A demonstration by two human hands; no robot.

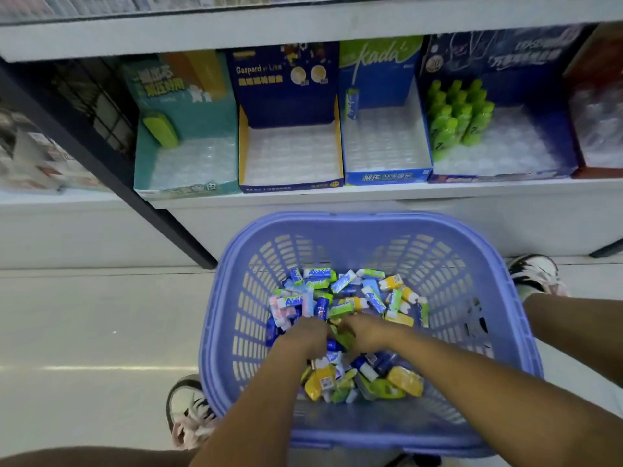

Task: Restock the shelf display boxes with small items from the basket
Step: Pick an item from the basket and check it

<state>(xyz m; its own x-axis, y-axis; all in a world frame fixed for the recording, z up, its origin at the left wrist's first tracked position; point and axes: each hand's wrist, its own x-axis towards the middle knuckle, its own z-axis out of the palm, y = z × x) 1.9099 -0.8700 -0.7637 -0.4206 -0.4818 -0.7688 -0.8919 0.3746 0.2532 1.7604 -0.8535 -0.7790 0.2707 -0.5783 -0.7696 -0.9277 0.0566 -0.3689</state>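
Note:
A purple plastic basket [367,224] stands on the floor below the shelf. It holds a heap of small items [340,291] in green, blue, yellow and pink wrappers. Both hands are down in the heap, side by side. My left hand [305,335] has its fingers curled among the items. My right hand [365,332] is bent over a green item; whether either hand grips anything is hidden. On the shelf stand a teal box [188,183], a navy box [286,72], a blue box [387,176] and a dark blue box [499,55].
The teal box holds one green piece [161,129], the blue box one upright item [351,102], the dark blue box several green bottles [458,112]. A red box [596,170] is at far right. A dark shelf post [111,170] slants left. My shoes [188,409] flank the basket.

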